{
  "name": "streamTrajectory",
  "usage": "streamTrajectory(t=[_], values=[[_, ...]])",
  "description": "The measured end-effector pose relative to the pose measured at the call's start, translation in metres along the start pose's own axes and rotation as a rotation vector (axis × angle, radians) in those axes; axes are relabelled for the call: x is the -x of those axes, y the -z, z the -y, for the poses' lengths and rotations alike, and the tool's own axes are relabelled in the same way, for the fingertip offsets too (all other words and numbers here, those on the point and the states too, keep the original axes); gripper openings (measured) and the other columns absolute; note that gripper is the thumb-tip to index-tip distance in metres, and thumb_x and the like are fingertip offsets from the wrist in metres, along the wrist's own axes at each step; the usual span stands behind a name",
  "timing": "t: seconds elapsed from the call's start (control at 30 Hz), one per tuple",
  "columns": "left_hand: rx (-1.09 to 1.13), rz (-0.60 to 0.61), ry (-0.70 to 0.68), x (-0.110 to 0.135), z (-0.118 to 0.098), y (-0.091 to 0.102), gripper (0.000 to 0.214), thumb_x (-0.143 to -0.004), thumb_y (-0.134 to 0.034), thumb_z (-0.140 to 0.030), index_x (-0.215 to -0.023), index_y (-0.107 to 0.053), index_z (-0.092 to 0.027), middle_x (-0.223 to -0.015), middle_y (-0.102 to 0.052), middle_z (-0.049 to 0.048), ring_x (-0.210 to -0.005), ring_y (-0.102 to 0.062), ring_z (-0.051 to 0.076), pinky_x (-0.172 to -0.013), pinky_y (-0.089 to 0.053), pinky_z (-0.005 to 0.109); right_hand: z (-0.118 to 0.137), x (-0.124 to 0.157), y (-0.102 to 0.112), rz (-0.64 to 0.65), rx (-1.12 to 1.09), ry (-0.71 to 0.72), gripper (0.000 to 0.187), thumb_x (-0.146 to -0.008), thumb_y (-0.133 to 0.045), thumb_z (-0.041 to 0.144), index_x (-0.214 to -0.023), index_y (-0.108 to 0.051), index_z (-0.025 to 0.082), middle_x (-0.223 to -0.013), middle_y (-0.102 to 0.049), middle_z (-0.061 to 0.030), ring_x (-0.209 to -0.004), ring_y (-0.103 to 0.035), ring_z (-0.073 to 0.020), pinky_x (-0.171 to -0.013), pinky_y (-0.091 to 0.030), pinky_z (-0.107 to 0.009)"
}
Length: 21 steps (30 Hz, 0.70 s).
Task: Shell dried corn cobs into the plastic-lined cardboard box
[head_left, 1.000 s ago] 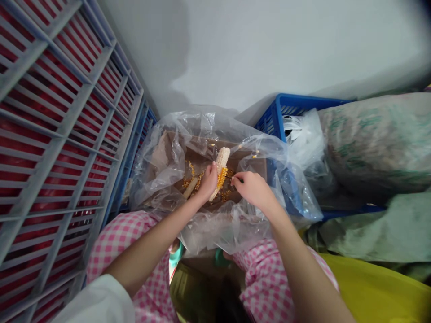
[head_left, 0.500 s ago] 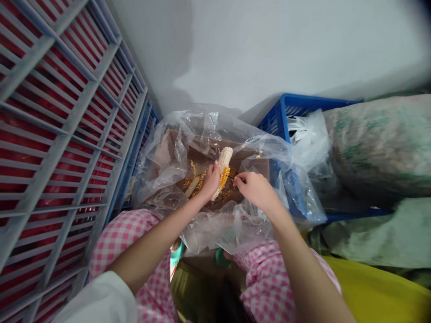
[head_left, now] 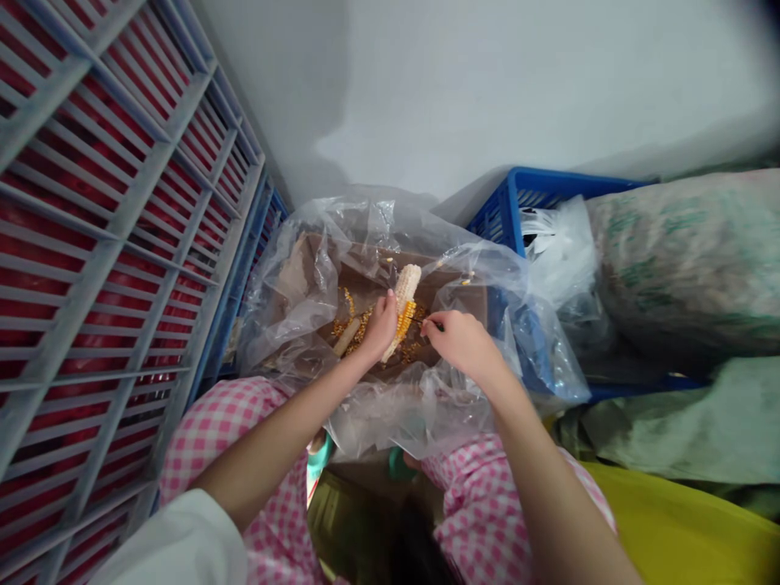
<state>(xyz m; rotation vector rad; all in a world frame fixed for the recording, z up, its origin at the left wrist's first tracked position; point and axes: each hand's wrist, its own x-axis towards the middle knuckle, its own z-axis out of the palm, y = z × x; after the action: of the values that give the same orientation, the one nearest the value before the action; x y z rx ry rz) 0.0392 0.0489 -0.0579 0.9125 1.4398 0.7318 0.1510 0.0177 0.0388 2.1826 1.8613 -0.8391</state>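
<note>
My left hand [head_left: 381,323] is closed around a corn cob [head_left: 408,284], tilted with its bare pale end up and away from me. Yellow kernels remain in a strip on its lower right side. My right hand [head_left: 454,335] pinches a thin dark pointed tool [head_left: 426,322], whose tip reaches the kernels; its handle is hidden in my fist. Below lies a cardboard box [head_left: 439,286] lined with a clear plastic bag [head_left: 383,218]. Loose corn kernels [head_left: 364,323] and a stripped cob [head_left: 347,336] rest inside it.
A tall slatted crate [head_left: 115,244] with red contents stands close on the left. To the right, a blue crate [head_left: 517,183] holds white plastic bags [head_left: 564,240] beside a large stuffed sack [head_left: 688,260]. Yellow material [head_left: 676,528] lies at lower right. A white wall [head_left: 487,89] rises behind.
Both hands, the cob and the tool stay almost in place. The tool's tip remains at the kernels, and the view has shifted very slightly.
</note>
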Motion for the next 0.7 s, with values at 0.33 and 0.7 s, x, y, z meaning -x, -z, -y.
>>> streamTrajectory(t=[0.33,0.7], values=[[-0.388,-0.093,-0.188,0.007,0.003,0.002,0.038,-0.086,-0.021,-0.048,-0.075,-0.043,-0.02,-0.066,-0.05,0.0008,-0.065,-0.05,0.014,-0.062,-0.035,0.024,-0.007,-0.007,-0.006,0.039,-0.093,0.097,0.03,-0.078,-0.036,0.022,-0.075,-0.066,0.02,-0.074,-0.067,-0.0082,-0.074,-0.061,-0.02,-0.062,-0.035,-0.025],[-0.125,-0.108,-0.162,0.007,-0.016,0.007,0.035,-0.084,-0.032,-0.048,-0.092,-0.048,-0.018,-0.088,-0.057,0.0052,-0.082,-0.053,0.014,-0.068,-0.039,0.023,-0.003,-0.007,-0.011,-0.128,-0.18,0.041,0.03,-0.081,-0.035,0.025,-0.074,-0.065,0.02,-0.076,-0.067,-0.0064,-0.071,-0.06,-0.0179,-0.06,-0.034,-0.024]])
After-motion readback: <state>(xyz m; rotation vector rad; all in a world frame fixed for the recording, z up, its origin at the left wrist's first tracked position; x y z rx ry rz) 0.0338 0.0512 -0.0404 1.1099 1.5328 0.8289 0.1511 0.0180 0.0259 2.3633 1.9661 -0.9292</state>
